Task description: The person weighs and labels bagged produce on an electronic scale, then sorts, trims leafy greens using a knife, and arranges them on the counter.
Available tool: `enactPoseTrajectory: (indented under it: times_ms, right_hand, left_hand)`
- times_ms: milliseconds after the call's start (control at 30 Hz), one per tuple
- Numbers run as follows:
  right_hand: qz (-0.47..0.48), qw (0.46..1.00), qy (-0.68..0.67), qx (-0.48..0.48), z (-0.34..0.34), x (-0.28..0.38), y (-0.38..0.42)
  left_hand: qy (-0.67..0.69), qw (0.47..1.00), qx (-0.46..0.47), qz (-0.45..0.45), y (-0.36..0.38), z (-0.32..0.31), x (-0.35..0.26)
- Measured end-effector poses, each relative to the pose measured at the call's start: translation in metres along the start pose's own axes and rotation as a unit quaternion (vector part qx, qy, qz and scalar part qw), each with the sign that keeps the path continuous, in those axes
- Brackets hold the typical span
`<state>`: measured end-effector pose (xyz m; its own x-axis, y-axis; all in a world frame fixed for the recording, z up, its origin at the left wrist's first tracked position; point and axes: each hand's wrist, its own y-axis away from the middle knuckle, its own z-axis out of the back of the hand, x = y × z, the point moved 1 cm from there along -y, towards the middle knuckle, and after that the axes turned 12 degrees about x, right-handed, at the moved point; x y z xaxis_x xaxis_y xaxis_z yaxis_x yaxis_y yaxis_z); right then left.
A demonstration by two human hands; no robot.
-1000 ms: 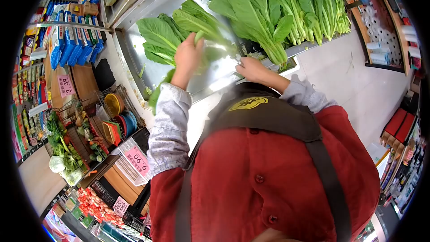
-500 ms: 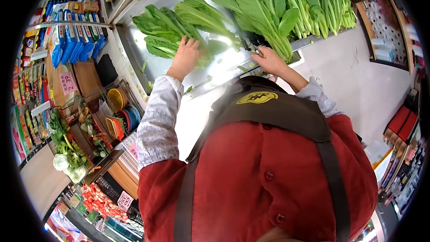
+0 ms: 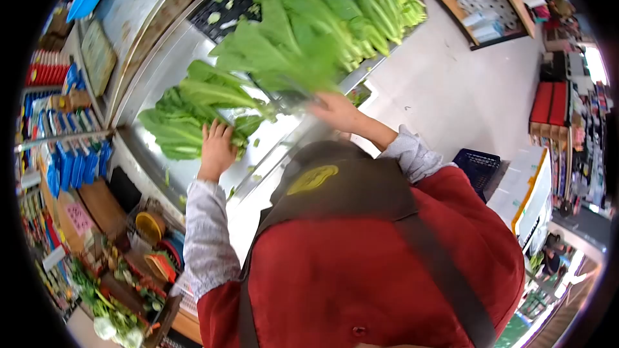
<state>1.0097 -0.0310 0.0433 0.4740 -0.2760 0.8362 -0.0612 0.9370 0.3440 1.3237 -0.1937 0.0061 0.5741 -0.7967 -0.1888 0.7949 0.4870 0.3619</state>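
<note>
My left hand [image 3: 219, 148] rests on the near end of a small pile of leafy lettuce [image 3: 177, 132] in the metal tray. Its fingers are apart on the leaves, and the thumb is hidden. My right hand [image 3: 338, 115], smeared by motion, is closed around a knife [image 3: 277, 98]; only part of its dark blade shows, pointing left toward the pile's stems. Just beyond the right hand, a larger heap of long-leafed lettuce [image 3: 316, 19] fills the far side of the tray, its nearest leaves blurred.
Trimmed leaf scraps lie along the near rim of the metal tray [image 3: 145, 84]. A black perforated mat [image 3: 225, 9] with scraps on it sits at the back. Shelves with blue packets [image 3: 68, 161] stand at left, and a dark crate [image 3: 477, 167] is at right.
The view has turned and shifted, so the tray appears further left. My left hand has come to rest on the smaller pile. The right hand with the knife is now beside the larger heap's blurred leaves.
</note>
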Motion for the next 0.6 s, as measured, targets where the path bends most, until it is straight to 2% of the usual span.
enactPoseTrajectory:
  times_ms: [100, 133, 167, 233, 300, 333, 400, 467, 600]
  right_hand:
    - [-0.041, 0.968, -0.089, -0.231, 0.039, -0.011, 0.008]
    - [-0.048, 0.953, -0.107, -0.281, 0.056, -0.018, 0.008]
    - [-0.069, 0.933, -0.074, -0.344, 0.076, -0.027, 0.010]
    - [-0.097, 0.920, -0.058, -0.376, 0.109, -0.049, 0.015]
    - [-0.130, 0.863, 0.103, -0.477, 0.128, -0.070, 0.020]
    - [-0.130, 0.862, 0.103, -0.478, 0.132, -0.081, 0.021]
    - [-0.206, 0.861, 0.156, -0.438, 0.134, -0.101, 0.019]
    - [-0.189, 0.860, 0.184, -0.438, 0.129, -0.118, 0.013]
    - [-0.132, 0.851, 0.225, -0.456, 0.125, -0.132, 0.008]
  left_hand:
    - [-0.054, 0.998, 0.006, -0.006, 0.005, 0.011, -0.016]
    - [-0.056, 0.998, 0.002, -0.014, 0.007, 0.014, -0.019]
    - [-0.048, 0.999, -0.009, -0.005, 0.007, 0.018, -0.024]
    - [-0.041, 0.999, -0.020, 0.001, 0.004, 0.018, -0.028]
    - [-0.068, 0.996, -0.039, 0.047, 0.001, 0.013, -0.025]
    - [-0.084, 0.994, -0.019, 0.073, 0.001, 0.012, -0.025]
    - [-0.088, 0.991, -0.036, 0.091, 0.003, 0.004, -0.024]
    - [-0.094, 0.986, -0.041, 0.130, 0.006, -0.003, -0.025]
    - [-0.078, 0.983, -0.070, 0.152, 0.016, -0.027, -0.018]
